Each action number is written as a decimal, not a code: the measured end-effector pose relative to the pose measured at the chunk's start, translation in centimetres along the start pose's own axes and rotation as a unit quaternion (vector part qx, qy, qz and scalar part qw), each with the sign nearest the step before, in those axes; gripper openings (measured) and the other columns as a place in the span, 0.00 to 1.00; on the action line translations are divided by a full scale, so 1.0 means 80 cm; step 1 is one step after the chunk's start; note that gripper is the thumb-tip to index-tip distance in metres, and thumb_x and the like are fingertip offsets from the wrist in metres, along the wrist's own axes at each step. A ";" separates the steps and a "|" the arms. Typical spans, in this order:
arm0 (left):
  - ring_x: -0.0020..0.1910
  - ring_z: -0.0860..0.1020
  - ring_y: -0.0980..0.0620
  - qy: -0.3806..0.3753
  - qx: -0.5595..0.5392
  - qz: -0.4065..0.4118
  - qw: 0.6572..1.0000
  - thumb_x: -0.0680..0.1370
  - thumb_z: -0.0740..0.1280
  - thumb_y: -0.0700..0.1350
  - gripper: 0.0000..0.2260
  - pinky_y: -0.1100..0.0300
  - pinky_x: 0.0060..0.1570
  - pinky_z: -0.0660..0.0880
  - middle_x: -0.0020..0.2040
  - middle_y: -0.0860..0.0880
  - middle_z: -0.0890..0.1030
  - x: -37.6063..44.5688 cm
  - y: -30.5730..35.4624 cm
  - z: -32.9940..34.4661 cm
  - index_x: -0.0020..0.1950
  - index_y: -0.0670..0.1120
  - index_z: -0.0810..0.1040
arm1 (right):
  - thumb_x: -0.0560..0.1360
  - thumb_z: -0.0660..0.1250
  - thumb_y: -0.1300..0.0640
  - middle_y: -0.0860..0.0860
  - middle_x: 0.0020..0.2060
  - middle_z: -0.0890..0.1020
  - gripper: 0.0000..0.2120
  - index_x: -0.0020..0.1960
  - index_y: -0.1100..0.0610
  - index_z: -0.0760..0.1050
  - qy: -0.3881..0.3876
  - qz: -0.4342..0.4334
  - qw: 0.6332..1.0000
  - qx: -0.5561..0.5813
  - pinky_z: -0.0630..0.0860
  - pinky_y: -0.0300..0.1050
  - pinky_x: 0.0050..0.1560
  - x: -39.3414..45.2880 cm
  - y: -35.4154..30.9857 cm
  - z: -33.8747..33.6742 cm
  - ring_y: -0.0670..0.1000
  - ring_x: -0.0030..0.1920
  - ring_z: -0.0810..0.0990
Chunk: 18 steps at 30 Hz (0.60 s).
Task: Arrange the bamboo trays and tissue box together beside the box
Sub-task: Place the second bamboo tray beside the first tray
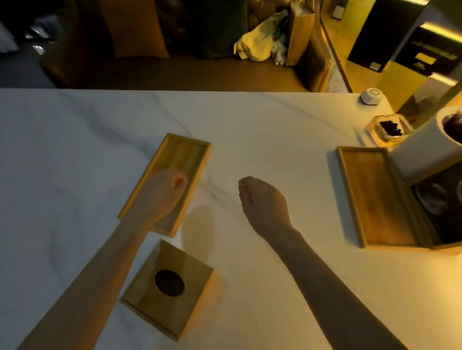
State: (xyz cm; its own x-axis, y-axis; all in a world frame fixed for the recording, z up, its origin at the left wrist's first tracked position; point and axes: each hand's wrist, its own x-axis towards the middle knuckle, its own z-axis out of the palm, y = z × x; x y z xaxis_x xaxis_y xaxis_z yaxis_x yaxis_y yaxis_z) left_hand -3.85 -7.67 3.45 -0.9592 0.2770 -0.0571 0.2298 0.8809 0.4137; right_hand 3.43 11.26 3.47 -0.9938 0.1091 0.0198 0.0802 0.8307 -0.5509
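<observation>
A long bamboo tray (pixel 182 153) lies slanted on the white marble table (pixel 262 126), left of centre. My left hand (pixel 160 196) rests over the tray's near half with its fingers curled down into it; whether it grips the tray is unclear. A square bamboo tissue box (pixel 148 297) with a round dark hole in its top stands nearer to me, just below that tray. My right hand (pixel 263 202) hovers over bare table, fingers loosely curled, holding nothing. A second bamboo tray (pixel 373 192) lies at the right, touching a dark printed box (pixel 451 207).
A white cylinder (pixel 422 150) with a dark opening lies on the dark box. Behind it stand a small glass dish (pixel 386 129) with dark contents and a white round device (pixel 370 96). Beyond the table's far edge are a sofa and bags.
</observation>
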 end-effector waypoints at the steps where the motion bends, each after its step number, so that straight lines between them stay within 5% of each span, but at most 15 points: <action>1: 0.49 0.78 0.39 0.014 0.007 -0.014 1.000 0.77 0.59 0.43 0.11 0.48 0.48 0.73 0.49 0.36 0.80 0.003 -0.020 0.000 0.52 0.38 0.76 | 0.79 0.53 0.54 0.56 0.54 0.80 0.14 0.61 0.57 0.71 -0.016 0.007 1.000 0.005 0.75 0.49 0.50 0.004 -0.009 0.014 0.57 0.53 0.78; 5: 0.58 0.75 0.39 0.028 0.074 -0.025 0.997 0.78 0.56 0.45 0.17 0.46 0.55 0.72 0.62 0.38 0.75 0.017 -0.102 0.017 0.65 0.42 0.66 | 0.80 0.52 0.52 0.55 0.69 0.69 0.22 0.72 0.56 0.56 -0.115 0.020 0.993 -0.004 0.67 0.51 0.64 0.017 -0.032 0.071 0.55 0.68 0.68; 10: 0.74 0.56 0.44 -0.024 0.114 -0.054 0.992 0.79 0.53 0.45 0.22 0.43 0.70 0.58 0.74 0.41 0.59 0.021 -0.171 0.044 0.71 0.41 0.54 | 0.79 0.47 0.45 0.55 0.76 0.46 0.28 0.74 0.57 0.49 -0.243 0.045 0.963 -0.107 0.45 0.53 0.74 0.029 -0.043 0.142 0.54 0.75 0.42; 18: 0.69 0.65 0.40 0.005 -0.009 -0.144 0.990 0.78 0.58 0.42 0.18 0.45 0.68 0.63 0.70 0.38 0.66 0.010 -0.208 0.066 0.66 0.38 0.65 | 0.79 0.46 0.44 0.52 0.76 0.40 0.30 0.74 0.55 0.40 -0.301 0.062 0.949 -0.064 0.37 0.52 0.73 0.032 -0.062 0.193 0.51 0.74 0.36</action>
State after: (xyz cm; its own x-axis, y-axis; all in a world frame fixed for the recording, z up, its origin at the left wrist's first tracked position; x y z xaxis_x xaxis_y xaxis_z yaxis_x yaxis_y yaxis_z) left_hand -7.54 -20.12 -8.32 -0.9862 0.0114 -0.1653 -0.0560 0.9160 0.3973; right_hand -0.66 -0.98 -6.63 -0.8364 -0.0900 -0.5407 0.1696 0.8955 -0.4114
